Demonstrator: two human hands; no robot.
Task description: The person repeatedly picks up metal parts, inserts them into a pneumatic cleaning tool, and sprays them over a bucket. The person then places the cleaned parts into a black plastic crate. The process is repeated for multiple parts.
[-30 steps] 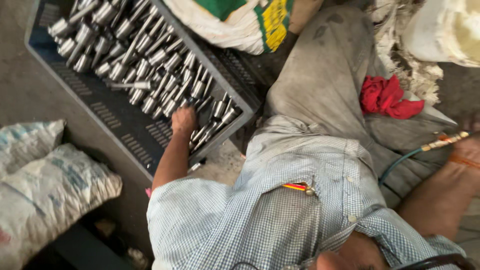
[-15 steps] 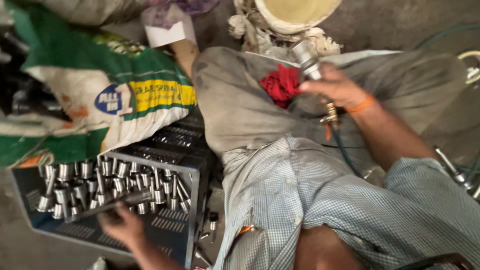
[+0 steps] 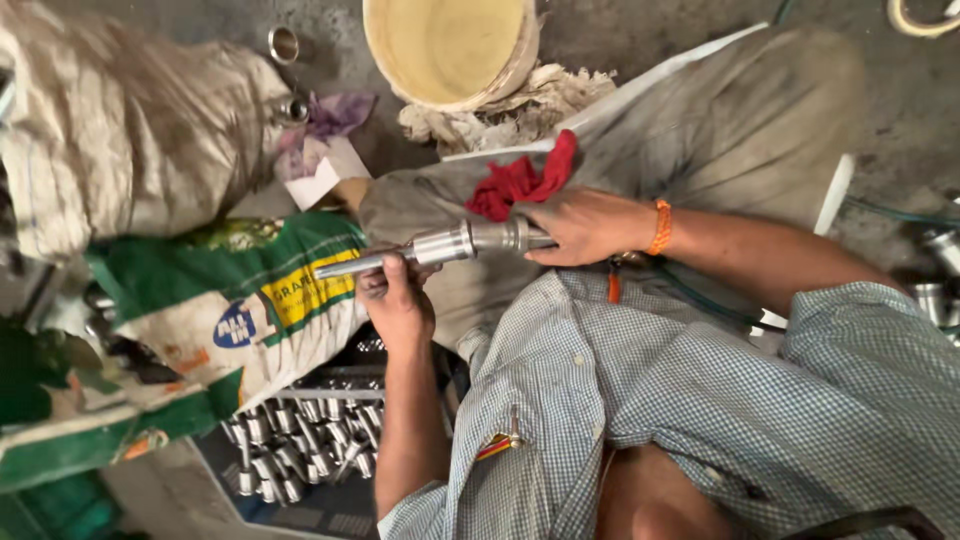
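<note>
A long stepped steel shaft (image 3: pixel 440 246) lies across my lap, thin end pointing left. My left hand (image 3: pixel 397 300) grips it from below near the thin end. My right hand (image 3: pixel 582 226), with an orange band on the wrist, is closed around the thick end. A red rag (image 3: pixel 522 180) lies on my grey trouser leg just behind the shaft. Below my left forearm stands a dark plastic crate (image 3: pixel 330 505) with several short steel parts (image 3: pixel 300 445) in it.
A green and white printed sack (image 3: pixel 250 300) leans over the crate at the left, and a dirty pale sack (image 3: pixel 130 130) lies behind it. A cream bucket (image 3: pixel 450 45) sits on rags at the top. More metal parts (image 3: pixel 940 255) lie at the right edge.
My left hand has left the crate of steel parts and come up to the shaft. The right hand has lowered its end, so both hands now hold the shaft across my lap.
</note>
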